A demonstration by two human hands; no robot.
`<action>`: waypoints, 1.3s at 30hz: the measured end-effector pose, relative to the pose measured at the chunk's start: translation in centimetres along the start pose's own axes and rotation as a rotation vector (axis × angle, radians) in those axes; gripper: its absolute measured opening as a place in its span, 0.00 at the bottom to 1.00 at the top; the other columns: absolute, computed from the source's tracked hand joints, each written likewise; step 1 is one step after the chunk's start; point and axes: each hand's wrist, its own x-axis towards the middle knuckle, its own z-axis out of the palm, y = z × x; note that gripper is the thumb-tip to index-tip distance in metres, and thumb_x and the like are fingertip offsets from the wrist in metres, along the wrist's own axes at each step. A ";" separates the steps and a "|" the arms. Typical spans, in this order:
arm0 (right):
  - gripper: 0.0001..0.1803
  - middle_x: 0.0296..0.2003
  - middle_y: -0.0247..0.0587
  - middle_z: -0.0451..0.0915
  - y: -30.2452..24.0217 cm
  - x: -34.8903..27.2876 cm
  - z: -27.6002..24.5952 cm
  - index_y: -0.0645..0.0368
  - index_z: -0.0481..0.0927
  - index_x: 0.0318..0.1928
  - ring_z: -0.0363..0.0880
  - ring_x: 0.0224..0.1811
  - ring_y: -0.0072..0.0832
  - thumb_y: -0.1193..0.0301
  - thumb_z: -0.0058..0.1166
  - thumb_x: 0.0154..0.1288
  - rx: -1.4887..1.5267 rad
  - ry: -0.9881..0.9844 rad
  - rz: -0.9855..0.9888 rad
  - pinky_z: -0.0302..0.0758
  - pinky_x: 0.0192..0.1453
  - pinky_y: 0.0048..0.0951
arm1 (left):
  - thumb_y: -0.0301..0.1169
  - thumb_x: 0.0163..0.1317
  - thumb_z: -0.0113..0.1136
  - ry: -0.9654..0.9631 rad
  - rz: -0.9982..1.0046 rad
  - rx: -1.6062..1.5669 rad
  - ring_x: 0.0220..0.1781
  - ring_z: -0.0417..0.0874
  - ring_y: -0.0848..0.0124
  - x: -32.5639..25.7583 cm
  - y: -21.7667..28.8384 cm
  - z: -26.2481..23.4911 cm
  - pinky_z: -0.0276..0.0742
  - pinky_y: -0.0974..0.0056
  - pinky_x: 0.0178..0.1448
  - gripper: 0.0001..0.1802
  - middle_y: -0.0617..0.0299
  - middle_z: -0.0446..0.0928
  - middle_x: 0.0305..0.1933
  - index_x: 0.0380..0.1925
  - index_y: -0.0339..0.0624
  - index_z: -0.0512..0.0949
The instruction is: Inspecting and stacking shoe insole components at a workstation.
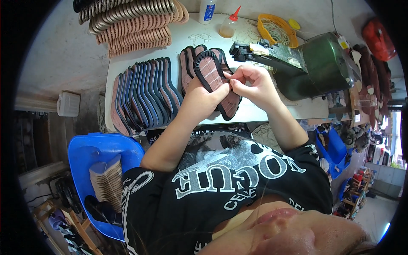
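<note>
A brownish-pink insole (209, 72) with gathered black edging at its rounded end is tilted up over the table. My left hand (203, 98) is closed around its near left side, with the thumb lying across its face. At its right edge my right hand (254, 85) is closed in a pinch, thumb against forefinger. Whatever sits between those fingertips is too small to make out. Behind the held piece, more black-edged insoles (186, 63) lie on the white table (178, 50), partly hidden by it and my hands.
A row of black-edged insoles (144, 95) stands at the left, with stacked pink and bronze ones (136, 21) behind. A green machine (314, 63) occupies the right. Farther back are a red-tipped bottle (228, 28) and a yellow basket (265, 25). A blue bin (80, 146) holds soles.
</note>
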 end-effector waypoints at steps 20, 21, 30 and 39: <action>0.05 0.23 0.45 0.78 -5.7 0.3 -1.1 0.62 0.79 0.27 0.78 0.27 0.40 0.72 0.55 0.52 -1.019 -0.288 -0.253 0.74 0.33 0.35 | 0.29 0.55 0.56 -0.065 0.248 0.382 0.37 0.78 0.42 -0.2 0.1 1.0 0.74 0.51 0.37 0.17 0.41 0.76 0.34 0.45 0.36 0.70; 0.05 0.21 0.44 0.77 -5.7 0.3 -1.3 0.63 0.78 0.27 0.78 0.24 0.36 0.73 0.54 0.51 -0.975 -0.258 -0.264 0.74 0.31 0.32 | 0.30 0.56 0.56 -0.072 0.302 0.365 0.35 0.79 0.44 -0.1 -0.3 1.0 0.74 0.52 0.36 0.19 0.41 0.76 0.33 0.47 0.34 0.68; 0.07 0.16 0.29 0.70 -3.5 1.3 -2.1 0.66 0.75 0.23 0.66 0.19 0.13 0.74 0.54 0.49 -0.382 -0.129 0.027 0.63 0.23 0.18 | 0.34 0.65 0.53 0.215 0.278 0.276 0.22 0.79 0.54 -0.1 -0.8 1.5 0.69 0.55 0.25 0.22 0.44 0.74 0.21 0.50 0.25 0.63; 0.07 0.17 0.24 0.71 -2.9 1.2 -2.7 0.61 0.74 0.22 0.66 0.20 0.09 0.73 0.53 0.54 0.064 -0.115 0.314 0.59 0.21 0.15 | 0.31 0.66 0.51 0.111 0.080 0.348 0.29 0.72 0.77 0.6 0.5 1.0 0.69 0.70 0.33 0.23 0.56 0.72 0.27 0.53 0.23 0.61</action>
